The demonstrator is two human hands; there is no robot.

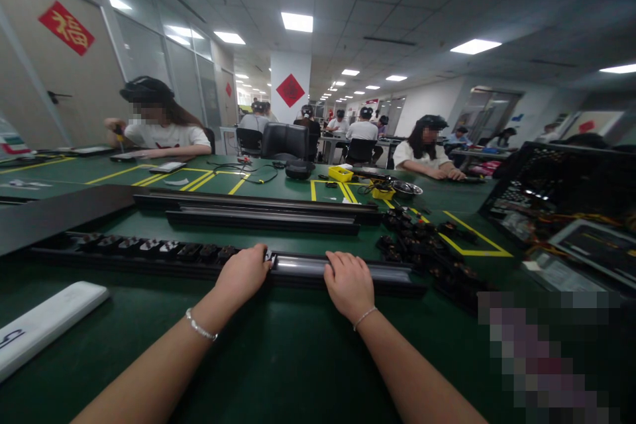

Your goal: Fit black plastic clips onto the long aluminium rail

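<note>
A long black rail (298,266) lies across the green table in front of me, with a shiny inner channel. A row of small black modules (189,252) sits in its left half, some with light tops. My left hand (244,273) is closed at the end of this row, its fingers around a small black module (269,256) in the channel. My right hand (350,283) rests on the rail farther right, its fingers wrapped over the channel and partly hiding it.
Behind the rail lie more black rails (263,218). Loose black modules (427,248) are heaped at right, near an open black case (561,192). A white bar (54,318) lies at left. Yellow trays (340,173) stand farther back. People sit across the table.
</note>
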